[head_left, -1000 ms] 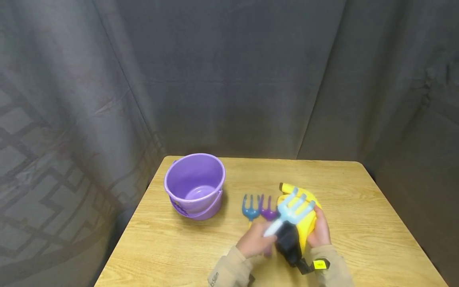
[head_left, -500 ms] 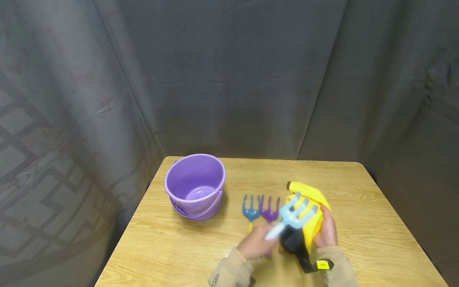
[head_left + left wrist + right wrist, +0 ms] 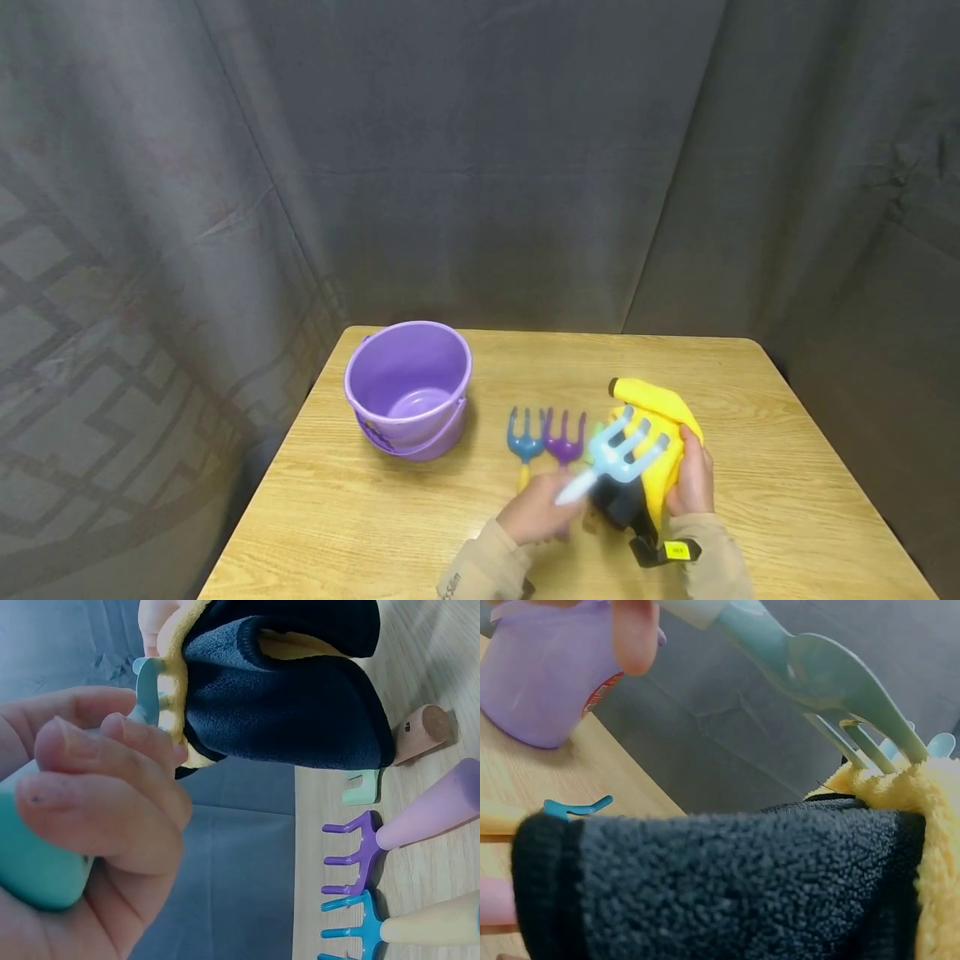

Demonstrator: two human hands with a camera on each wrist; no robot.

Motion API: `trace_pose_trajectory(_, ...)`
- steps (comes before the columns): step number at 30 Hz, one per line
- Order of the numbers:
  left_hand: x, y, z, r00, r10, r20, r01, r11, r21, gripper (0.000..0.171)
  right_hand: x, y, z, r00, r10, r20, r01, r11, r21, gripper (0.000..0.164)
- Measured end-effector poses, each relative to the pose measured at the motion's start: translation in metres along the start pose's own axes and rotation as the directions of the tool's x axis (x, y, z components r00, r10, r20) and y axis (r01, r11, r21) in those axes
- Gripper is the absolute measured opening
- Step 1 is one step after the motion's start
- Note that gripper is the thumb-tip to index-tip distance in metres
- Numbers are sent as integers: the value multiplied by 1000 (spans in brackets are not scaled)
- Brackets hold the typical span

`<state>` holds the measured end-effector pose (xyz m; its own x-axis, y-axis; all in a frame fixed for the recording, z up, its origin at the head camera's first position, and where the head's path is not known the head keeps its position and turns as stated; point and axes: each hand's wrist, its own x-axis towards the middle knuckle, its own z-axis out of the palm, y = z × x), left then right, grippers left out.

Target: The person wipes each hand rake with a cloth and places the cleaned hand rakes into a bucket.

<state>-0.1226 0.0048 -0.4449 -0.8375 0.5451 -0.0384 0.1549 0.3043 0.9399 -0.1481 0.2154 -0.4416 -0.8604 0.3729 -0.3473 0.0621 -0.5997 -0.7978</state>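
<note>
My left hand (image 3: 536, 510) grips the pale handle of a light blue toy garden fork (image 3: 617, 457), tines pointing up and to the right. A yellow and black cloth (image 3: 660, 400) hangs in my right hand (image 3: 693, 477), its black side (image 3: 285, 705) facing the left wrist camera. In the right wrist view the fork's tines (image 3: 870, 742) touch the yellow side of the cloth. Below the hands lie a blue fork (image 3: 525, 447), a purple fork (image 3: 564, 448) and a green fork (image 3: 363, 787), the last partly hidden by the cloth.
To the left on the wooden table (image 3: 315, 517) stands a purple bucket (image 3: 431, 450), its handle folded down. Grey curtains (image 3: 480, 167) hang behind the table and at both sides.
My right hand and the cloth have shifted to the right. The left hand follows slightly with the light blue fork. More of the purple fork and part of the green fork now show.
</note>
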Motion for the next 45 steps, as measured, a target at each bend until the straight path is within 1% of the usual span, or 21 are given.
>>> trace_pose_trajectory(5, -1, -2, 1, 1000, -21, -8, 21, 1000, 1, 19, 1, -1, 0, 1000, -21, -22, 22, 999, 41, 17)
trace_pose_trajectory(9, -1, -3, 2, 1000, -23, -11, 23, 1000, 6, 28, 0, -2, 0, 998, -55, -13, 56, 995, 83, 17)
trace_pose_trajectory(10, -1, -3, 2, 1000, -21, -12, 21, 1000, 12, 28, 0, -3, 0, 998, -64, -11, 65, 994, 90, 18)
trace_pose_trajectory(12, -2, -3, 2, 1000, -14, -18, 15, 999, 31, 31, 0, -5, 0, 997, -80, -9, 81, 992, 101, 18)
trace_pose_trajectory(17, -3, -6, 2, 998, 10, -60, -4, 994, 109, 35, 0, -9, 0, 995, -94, -45, 100, 982, 163, 18)
trace_pose_trajectory(20, -3, -8, 2, 996, 17, -92, -4, 989, 145, 30, 0, -13, -2, 992, -93, -82, 111, 961, 254, 21)
trace_pose_trajectory(22, -2, -10, 1, 994, 15, -112, 3, 988, 156, 24, 0, -15, -4, 991, -93, -98, 120, 939, 323, 24)
trace_pose_trajectory(26, -2, -12, -1, 990, 2, -139, 17, 991, 135, 19, 1, -18, -9, 986, -111, -128, 152, 913, 379, 27)
trace_pose_trajectory(28, -2, -12, -2, 989, 6, -150, 11, 993, 115, 15, 2, -18, -11, 988, -90, -125, 133, 909, 395, 26)
trace_pose_trajectory(30, -1, -11, -3, 987, 8, -161, 8, 996, 94, 9, 2, -17, -13, 992, -44, -114, 87, 909, 408, 25)
trace_pose_trajectory(31, 0, -10, -3, 985, 25, -169, -7, 994, 105, 7, 2, -16, -13, 995, -21, -99, 60, 910, 411, 25)
trace_pose_trajectory(34, 0, -7, -5, 981, 68, -182, -46, 991, 123, 10, 1, -11, -13, 998, 50, -31, -35, 928, 370, 26)
trace_pose_trajectory(37, 1, -5, -6, 976, 110, -189, -84, 987, 139, 12, -2, -6, -11, 994, 88, 68, -105, 951, 292, 27)
trace_pose_trajectory(38, 1, -4, -6, 976, 111, -189, -86, 987, 133, 12, -4, -5, -10, 990, 102, 99, -125, 955, 267, 28)
trace_pose_trajectory(41, 1, -3, -6, 975, 118, -188, -97, 988, 118, 11, -7, -1, -8, 975, 134, 178, -174, 956, 235, 30)
trace_pose_trajectory(43, 2, -3, -6, 973, 129, -189, -108, 987, 118, 12, -8, 2, -6, 962, 141, 236, -196, 953, 231, 32)
trace_pose_trajectory(45, 2, -3, -6, 972, 141, -190, -120, 986, 115, 12, -9, 6, -5, 943, 127, 307, -202, 953, 227, 33)
